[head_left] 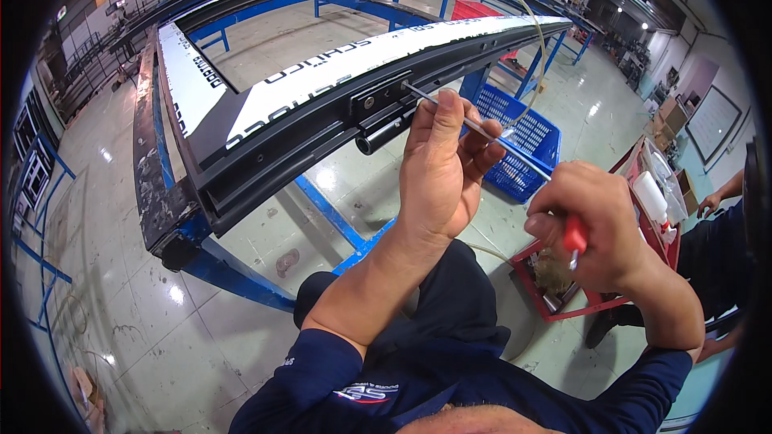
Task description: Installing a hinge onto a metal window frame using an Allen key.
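The screwdriver [527, 163], with its thin silver shaft and red handle [576, 233], slants down rightward from the black hinge [378, 100]; its tip, at the hinge's right end, is hard to make out. The left hand [441, 169] pinches the shaft; the right hand [599, 217], clenched around the handle, hides much of it. Right of the hinge, a blue basket [527, 124] is partly covered.

From here the frame [299, 132] looks black, its film [310, 83] black-lettered white, the handle [575, 233] red, the rod [524, 161] silvery, the basket [515, 181] blue.
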The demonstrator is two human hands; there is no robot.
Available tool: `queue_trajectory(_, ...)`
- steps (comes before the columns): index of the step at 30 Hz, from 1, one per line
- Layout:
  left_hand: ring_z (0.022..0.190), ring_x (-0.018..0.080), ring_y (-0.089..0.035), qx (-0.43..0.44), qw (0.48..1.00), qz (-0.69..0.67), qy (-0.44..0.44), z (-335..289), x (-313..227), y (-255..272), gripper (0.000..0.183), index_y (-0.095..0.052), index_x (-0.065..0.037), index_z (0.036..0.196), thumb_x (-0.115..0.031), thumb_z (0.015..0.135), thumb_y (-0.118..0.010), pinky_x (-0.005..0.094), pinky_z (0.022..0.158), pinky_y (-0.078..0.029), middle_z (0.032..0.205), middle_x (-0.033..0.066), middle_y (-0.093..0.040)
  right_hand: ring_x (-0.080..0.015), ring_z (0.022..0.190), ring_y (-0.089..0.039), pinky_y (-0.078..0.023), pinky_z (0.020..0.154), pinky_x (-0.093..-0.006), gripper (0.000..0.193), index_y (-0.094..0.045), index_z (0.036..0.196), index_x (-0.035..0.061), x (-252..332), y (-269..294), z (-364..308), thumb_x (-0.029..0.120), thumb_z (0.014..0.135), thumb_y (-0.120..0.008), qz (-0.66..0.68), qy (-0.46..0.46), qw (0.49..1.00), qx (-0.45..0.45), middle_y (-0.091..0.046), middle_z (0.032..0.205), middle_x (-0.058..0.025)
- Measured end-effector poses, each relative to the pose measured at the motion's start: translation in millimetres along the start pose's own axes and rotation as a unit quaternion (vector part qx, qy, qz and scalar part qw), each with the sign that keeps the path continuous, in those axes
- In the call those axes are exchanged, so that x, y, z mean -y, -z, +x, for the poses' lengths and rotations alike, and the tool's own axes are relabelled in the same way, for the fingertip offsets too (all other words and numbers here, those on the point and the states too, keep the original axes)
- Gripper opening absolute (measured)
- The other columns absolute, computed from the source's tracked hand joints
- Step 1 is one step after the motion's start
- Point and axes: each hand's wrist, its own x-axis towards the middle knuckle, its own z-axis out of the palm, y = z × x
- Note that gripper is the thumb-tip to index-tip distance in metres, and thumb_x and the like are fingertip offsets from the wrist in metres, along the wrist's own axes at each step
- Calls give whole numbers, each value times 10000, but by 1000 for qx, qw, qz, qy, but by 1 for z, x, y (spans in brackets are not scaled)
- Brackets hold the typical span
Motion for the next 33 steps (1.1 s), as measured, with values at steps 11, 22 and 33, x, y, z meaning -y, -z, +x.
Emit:
queue_trajectory(11,1043,189,-659,73,997,-32,0,-1,-10,9,256,-572,-128,1185,-342,1048,-536,346,887,-590,1033,23,-610,-271,670,-566,-446,619,-395,407,-654,1020,85,1,4,11,-33,632,-682,-137,49,989,-37,-513,730,-56)
queue_trajectory(22,1008,210,-674,110,991,-70,-1,3,-5,19,258,-569,-114,1191,-327,1055,-520,376,871,-612,1018,33,-613,-219,639,-561,-445,618,-301,377,-608,1189,31,11,-17,4,-119,853,-528,258,-149,949,-103,-565,732,-95)
queue_trajectory(33,997,245,-695,202,979,13,-35,-9,-14,34,363,-550,-98,1306,-355,1070,-451,437,923,-595,1069,108,-645,-225,592,-556,-417,596,-357,499,-647,1186,-8,1,-17,-9,-60,690,-678,-53,122,985,-107,-556,691,-33)
